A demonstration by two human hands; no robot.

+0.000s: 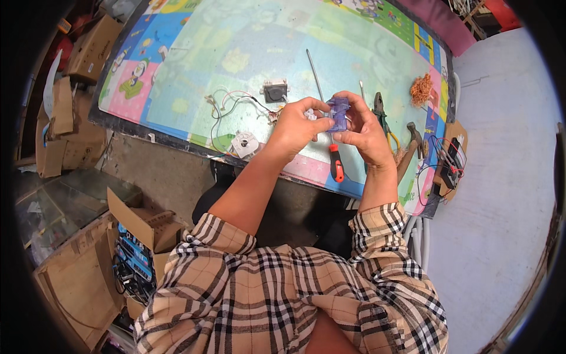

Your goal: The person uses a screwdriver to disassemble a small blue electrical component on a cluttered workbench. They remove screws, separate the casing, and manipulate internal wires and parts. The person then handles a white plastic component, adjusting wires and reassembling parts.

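Note:
Both my hands meet over the near part of the table around a translucent blue-purple plastic piece [338, 115]. My left hand [295, 127] pinches its left side, and a small white part [309, 114] shows by those fingers. My right hand [367, 131] grips the piece from the right with thumb and fingers. Beneath them lies a screwdriver [336, 162] with a red and black handle, its long shaft pointing away from me. To the left are a black square part [275, 92] in a light frame, a pale part with a round centre [244, 144], and thin loose wires [217, 112].
Right of my hands lie pliers [379, 109], a hammer [414, 135] and a tangle of copper wire [421, 89]. A cardboard piece [463, 135] with a black wired device [453, 168] sits at the table's right edge. Cardboard boxes [97, 47] stand at the left; an open carton [138, 221] stands lower left.

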